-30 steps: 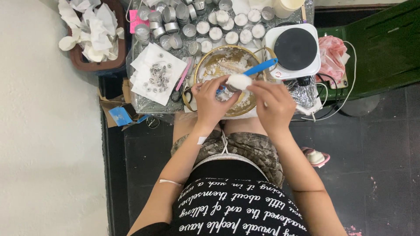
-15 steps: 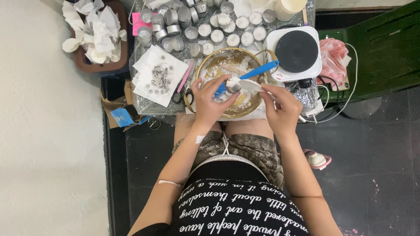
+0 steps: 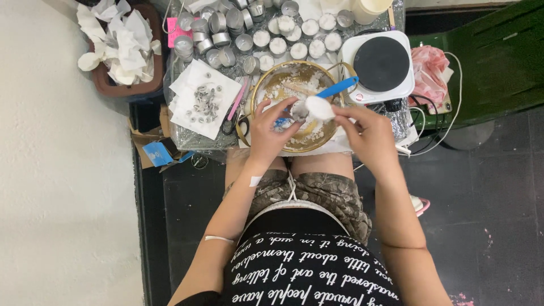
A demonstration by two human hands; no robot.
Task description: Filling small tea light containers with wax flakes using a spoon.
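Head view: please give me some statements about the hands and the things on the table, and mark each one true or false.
1. Both hands meet over the golden bowl. True.
2. The right hand holds a small white piece. True.
3. The hot plate lies left of the bowl. False: it lies right of it.
4. The blue-handled tool rests on the floor. False: it rests in the bowl.
5. The left hand is by the crumpled paper. False: it is at the bowl.

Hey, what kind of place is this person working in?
Probably a small home candle-making setup, not a factory: rows of small metal tealight cups, a brass bowl of white wax pieces, and an electric hot plate crowd a low table over a dark tiled floor.
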